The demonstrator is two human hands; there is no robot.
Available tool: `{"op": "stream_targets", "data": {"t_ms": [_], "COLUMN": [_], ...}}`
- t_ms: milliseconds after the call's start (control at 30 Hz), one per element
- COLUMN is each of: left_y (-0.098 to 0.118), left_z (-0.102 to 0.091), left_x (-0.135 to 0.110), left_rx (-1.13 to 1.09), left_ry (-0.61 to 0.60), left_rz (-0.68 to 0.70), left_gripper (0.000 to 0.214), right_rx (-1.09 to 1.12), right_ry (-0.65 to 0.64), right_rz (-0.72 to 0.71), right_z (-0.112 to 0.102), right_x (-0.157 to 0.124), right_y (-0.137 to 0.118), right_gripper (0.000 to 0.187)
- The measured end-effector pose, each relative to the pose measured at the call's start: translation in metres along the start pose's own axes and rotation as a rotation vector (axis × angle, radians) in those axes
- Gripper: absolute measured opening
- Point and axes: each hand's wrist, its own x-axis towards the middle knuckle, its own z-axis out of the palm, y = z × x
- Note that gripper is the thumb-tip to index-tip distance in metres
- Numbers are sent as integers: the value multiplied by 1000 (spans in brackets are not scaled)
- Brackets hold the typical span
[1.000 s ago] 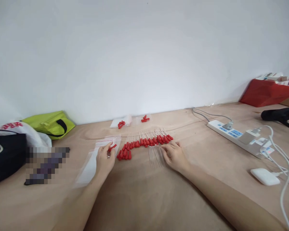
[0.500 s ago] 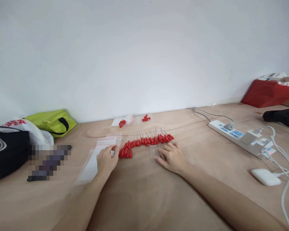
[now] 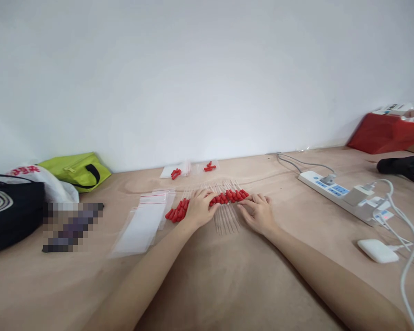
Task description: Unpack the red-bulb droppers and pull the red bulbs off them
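A row of droppers (image 3: pixel 231 196) with red rubber bulbs lies across the middle of the counter (image 3: pixel 227 285), towards its back edge. The row runs left to right, and each thin clear stem points at the wall (image 3: pixel 207 82). The left hand (image 3: pixel 199 209) rests on the bulbs with fingers curled; whether it grips any cannot be told. The right hand (image 3: pixel 258 214) lies flat, fingers spread, beside loose clear tubes (image 3: pixel 227 223). The counter is smooth pale wood and the wall plain white. Glossy zip bags (image 3: pixel 145 223) lie to the left and a white power strip (image 3: pixel 334 191) to the right.
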Motion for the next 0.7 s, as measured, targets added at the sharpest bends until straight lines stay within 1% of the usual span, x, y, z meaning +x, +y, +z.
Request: {"op": "stream_targets", "data": {"t_ms": [100,167,233,333,433,500,567,633,700], "left_y": [12,15,15,13,10,7,4,1,-2], "left_z": [13,20,26,32,33,28,19,9,1], "left_x": [25,36,41,41,32,21,4,-15,-35], "left_rx": [3,16,12,-34,-90,-147,-188,-178,-169], "left_ry": [-48,-73,-80,-38,57,156,246,283,276], "left_rz": [45,72,91,100,58,9,-28,-49,-55], "left_gripper": [28,26,20,12,16,19,19,17,15], "right_rx": [3,9,18,33,50,66,100,152,181], "right_ry": [19,13,-2,-19,-11,8,27,33,35], "right_rz": [46,69,82,87,73,58,29,-26,-97], "right_z": [1,3,3,4,5,6,7,8,8], "right_x": [1,1,1,0,-1,-1,-1,-1,-1], "right_y": [7,8,8,7,6,7,8,8,6], "right_gripper": [19,19,18,18,18,17,17,19,26]}}
